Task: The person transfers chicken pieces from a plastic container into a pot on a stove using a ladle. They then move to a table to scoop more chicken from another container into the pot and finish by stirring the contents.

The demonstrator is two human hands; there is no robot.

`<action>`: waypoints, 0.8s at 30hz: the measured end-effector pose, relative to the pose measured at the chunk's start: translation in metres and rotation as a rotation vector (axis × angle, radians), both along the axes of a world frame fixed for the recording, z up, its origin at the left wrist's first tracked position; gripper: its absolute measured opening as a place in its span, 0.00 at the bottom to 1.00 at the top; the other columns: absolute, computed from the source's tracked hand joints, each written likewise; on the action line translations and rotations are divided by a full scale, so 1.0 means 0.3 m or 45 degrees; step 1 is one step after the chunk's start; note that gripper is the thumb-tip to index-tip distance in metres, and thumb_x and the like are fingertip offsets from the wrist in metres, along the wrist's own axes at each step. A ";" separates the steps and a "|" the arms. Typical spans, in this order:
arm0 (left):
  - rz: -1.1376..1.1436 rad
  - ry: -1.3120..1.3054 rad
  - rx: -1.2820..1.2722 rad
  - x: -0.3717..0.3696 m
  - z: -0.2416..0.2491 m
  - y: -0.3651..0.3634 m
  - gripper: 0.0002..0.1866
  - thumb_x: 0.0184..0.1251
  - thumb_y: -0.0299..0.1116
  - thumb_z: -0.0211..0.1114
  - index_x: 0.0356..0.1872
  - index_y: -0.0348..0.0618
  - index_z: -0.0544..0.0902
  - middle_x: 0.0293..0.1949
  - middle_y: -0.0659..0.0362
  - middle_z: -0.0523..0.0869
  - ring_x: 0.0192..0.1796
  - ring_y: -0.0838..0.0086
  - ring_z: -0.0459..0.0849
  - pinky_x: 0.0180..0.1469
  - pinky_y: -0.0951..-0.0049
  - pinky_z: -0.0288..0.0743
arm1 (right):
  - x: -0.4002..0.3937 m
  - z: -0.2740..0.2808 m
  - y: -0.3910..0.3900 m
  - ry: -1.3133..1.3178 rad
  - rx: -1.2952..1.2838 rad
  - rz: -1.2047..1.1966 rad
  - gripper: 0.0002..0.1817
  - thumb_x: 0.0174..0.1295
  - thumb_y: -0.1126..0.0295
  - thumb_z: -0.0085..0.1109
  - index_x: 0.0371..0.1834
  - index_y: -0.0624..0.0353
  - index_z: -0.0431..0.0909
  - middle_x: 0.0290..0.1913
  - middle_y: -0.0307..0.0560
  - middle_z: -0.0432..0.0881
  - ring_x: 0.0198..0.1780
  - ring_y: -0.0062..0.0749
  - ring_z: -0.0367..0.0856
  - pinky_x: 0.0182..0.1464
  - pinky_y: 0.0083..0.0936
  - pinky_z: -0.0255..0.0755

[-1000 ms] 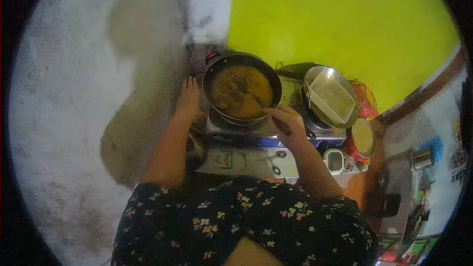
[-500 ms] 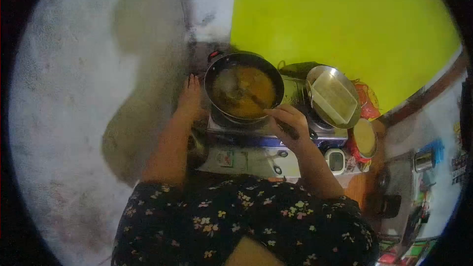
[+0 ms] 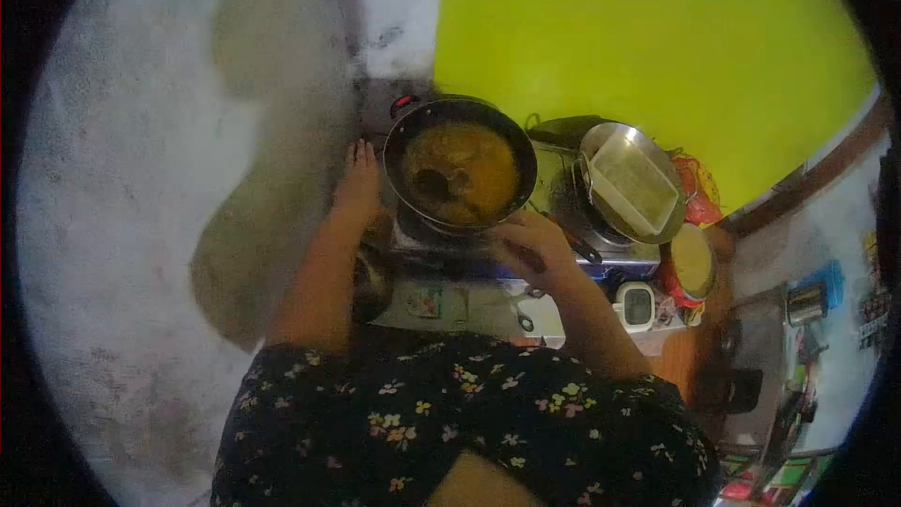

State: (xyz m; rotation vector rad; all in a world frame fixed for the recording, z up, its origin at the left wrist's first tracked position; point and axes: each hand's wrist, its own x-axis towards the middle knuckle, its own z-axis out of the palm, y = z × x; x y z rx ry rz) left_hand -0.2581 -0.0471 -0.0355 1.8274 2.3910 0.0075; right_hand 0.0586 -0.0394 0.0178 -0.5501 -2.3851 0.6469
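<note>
A dark wok (image 3: pixel 460 164) with orange-brown liquid in it sits on the left part of a stove (image 3: pixel 502 269). At the wok's near right rim, my right hand (image 3: pixel 540 246) is closed around the dark handle of a ladle (image 3: pixel 434 185), whose dark head lies in the liquid at the left. My left hand (image 3: pixel 360 178) is beside the wok's left side, fingers stretched out and pointing away from me, with nothing seen in it.
Right of the wok, a metal pan (image 3: pixel 593 143) holds a rectangular tray (image 3: pixel 633 185). Past it are a red container with a pale top (image 3: pixel 693 263) and a white-rimmed box (image 3: pixel 635 306). A grey wall (image 3: pixel 141 178) rises at the left, a yellow-green wall (image 3: pixel 638 38) behind.
My right hand has moved slightly left and toward me, and the ladle's head has shifted left in the liquid. The left hand stays nearly where it was.
</note>
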 end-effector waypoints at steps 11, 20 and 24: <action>-0.083 0.204 -0.032 -0.024 -0.047 0.005 0.67 0.39 0.49 0.81 0.71 0.26 0.43 0.74 0.40 0.44 0.77 0.49 0.41 0.77 0.59 0.43 | 0.018 -0.042 0.036 0.035 0.063 -0.116 0.14 0.46 0.76 0.66 0.38 0.60 0.80 0.30 0.48 0.77 0.33 0.43 0.79 0.35 0.34 0.72; -0.027 -0.032 0.018 -0.020 -0.039 -0.015 0.71 0.34 0.46 0.83 0.72 0.28 0.39 0.75 0.41 0.39 0.77 0.48 0.40 0.76 0.58 0.47 | 0.076 0.028 0.095 0.172 0.190 -0.396 0.12 0.47 0.78 0.65 0.37 0.61 0.82 0.27 0.51 0.77 0.30 0.46 0.78 0.33 0.33 0.72; -0.054 0.044 0.002 -0.019 -0.041 -0.011 0.71 0.33 0.45 0.83 0.72 0.28 0.39 0.75 0.40 0.40 0.77 0.47 0.41 0.76 0.58 0.47 | 0.083 -0.035 0.154 -0.058 0.351 -0.480 0.10 0.49 0.77 0.63 0.37 0.61 0.82 0.28 0.51 0.76 0.30 0.45 0.78 0.33 0.34 0.72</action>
